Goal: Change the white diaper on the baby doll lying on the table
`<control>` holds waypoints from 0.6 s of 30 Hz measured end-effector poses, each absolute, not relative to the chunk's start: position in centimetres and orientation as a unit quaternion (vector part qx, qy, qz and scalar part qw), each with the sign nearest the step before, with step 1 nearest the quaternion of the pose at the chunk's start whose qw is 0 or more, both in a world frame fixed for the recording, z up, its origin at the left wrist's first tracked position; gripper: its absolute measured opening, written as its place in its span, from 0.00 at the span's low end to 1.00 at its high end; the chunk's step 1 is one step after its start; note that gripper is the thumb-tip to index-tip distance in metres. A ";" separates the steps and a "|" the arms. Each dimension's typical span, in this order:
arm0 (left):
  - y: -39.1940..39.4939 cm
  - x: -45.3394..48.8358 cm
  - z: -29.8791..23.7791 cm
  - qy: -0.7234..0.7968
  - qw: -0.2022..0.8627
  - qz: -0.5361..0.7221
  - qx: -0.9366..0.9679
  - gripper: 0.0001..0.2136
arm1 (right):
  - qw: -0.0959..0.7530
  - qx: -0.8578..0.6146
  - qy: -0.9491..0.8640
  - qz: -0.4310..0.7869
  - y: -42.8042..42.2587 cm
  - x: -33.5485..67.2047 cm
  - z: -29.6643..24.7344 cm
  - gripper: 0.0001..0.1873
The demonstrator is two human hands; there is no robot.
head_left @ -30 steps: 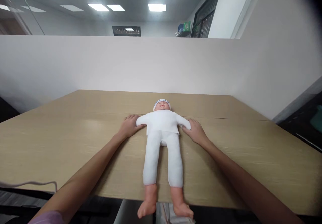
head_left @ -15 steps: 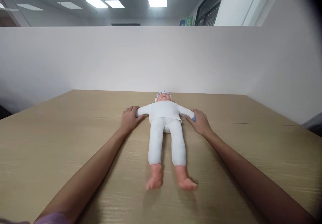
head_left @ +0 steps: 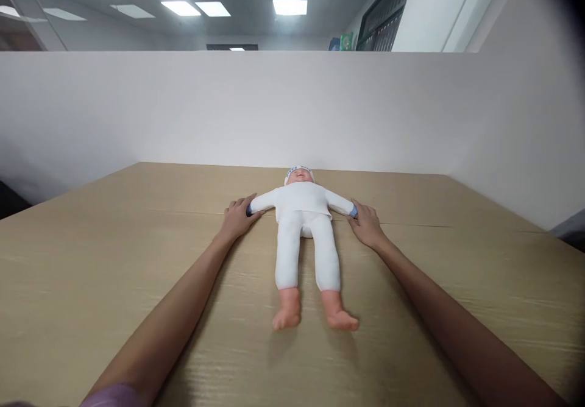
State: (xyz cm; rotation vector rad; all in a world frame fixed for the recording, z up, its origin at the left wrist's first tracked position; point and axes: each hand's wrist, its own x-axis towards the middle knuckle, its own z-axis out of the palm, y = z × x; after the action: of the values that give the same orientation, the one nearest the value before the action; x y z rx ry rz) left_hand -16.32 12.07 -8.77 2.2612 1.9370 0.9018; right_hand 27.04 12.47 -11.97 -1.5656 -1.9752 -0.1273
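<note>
A baby doll (head_left: 303, 197) in a white long-sleeved top and white trousers lies on its back on the wooden table (head_left: 114, 273). Its bare feet point toward me, and a white cap with blue lettering (head_left: 299, 168) covers its head. Both doll arms are stretched out sideways. My left hand (head_left: 237, 217) is closed round the end of the sleeve on the left, where a bit of blue cuff shows. On the other side my right hand (head_left: 367, 223) grips the opposite sleeve end at its blue cuff. The doll's own hands are hidden inside my fingers.
A white partition (head_left: 292, 108) rises behind the table's far edge and continues along the right side. Beyond its top are ceiling lights (head_left: 290, 7) and a dark barred window (head_left: 384, 14). A thin seam crosses the tabletop near my hands.
More of the blue cuff shows at my left hand now, and at my right hand the fingers sit slightly farther out. The doll's feet appear a little higher in the view.
</note>
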 end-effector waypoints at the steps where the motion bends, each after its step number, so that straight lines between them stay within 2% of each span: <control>1: 11.6 -16.2 -8.8 0.625 0.006 0.292 0.724 0.34 | 0.308 -0.596 -0.740 -0.048 12.0 26.8 -12.0 0.34; 5: 9.1 -15.7 -8.4 0.618 -0.045 0.334 0.710 0.38 | 0.334 -0.596 -0.729 -0.047 8.5 25.3 -11.7 0.39; 10: 3.6 -13.7 -6.0 0.541 -0.060 0.428 0.721 0.17 | 0.385 -0.580 -0.717 -0.040 1.5 23.1 -10.3 0.35; 13: -1.8 -11.0 -5.2 0.501 -0.038 0.484 0.716 0.14 | 0.421 -0.580 -0.697 -0.021 -5.1 21.8 -8.5 0.26; 15: -6.6 -8.9 -6.2 0.464 0.080 0.568 0.675 0.13 | 0.460 -0.548 -0.696 0.062 -10.9 21.2 -7.6 0.22; 17: -12.0 -6.8 -8.4 0.461 0.319 0.584 0.587 0.11 | 0.479 -0.529 -0.684 0.150 -17.3 21.1 -8.0 0.20; 18: -14.7 -5.9 -9.8 0.462 0.466 0.535 0.532 0.11 | 0.484 -0.529 -0.680 0.154 -20.3 21.2 -9.0 0.19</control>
State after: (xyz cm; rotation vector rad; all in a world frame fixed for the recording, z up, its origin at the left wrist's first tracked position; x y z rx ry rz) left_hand -5.89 -14.75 -9.76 1.3059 1.1349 1.3134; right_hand 21.23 -20.34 -8.97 -1.2875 -1.6550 0.3762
